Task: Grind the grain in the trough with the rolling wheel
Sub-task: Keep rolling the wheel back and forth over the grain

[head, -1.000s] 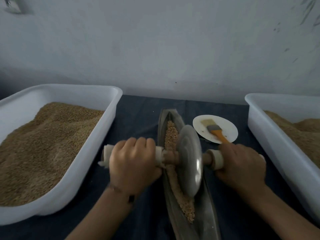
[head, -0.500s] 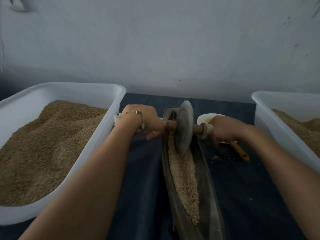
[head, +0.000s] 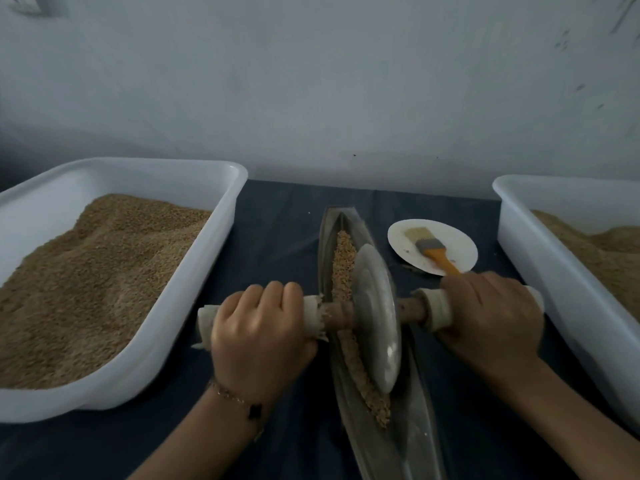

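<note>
Grinding under way, both hands clamped on the axle.

Nearest, left hand and right hand wrapped round the cloth-bound handle ends, level either side of the rolling wheel. Wheel seated mid-trough on the grain. Trough's long axis running straight away from the body, so next stroke likely forward. Beyond, brush on plate.

bare forearms, thin chain bracelet on left wrist
</note>
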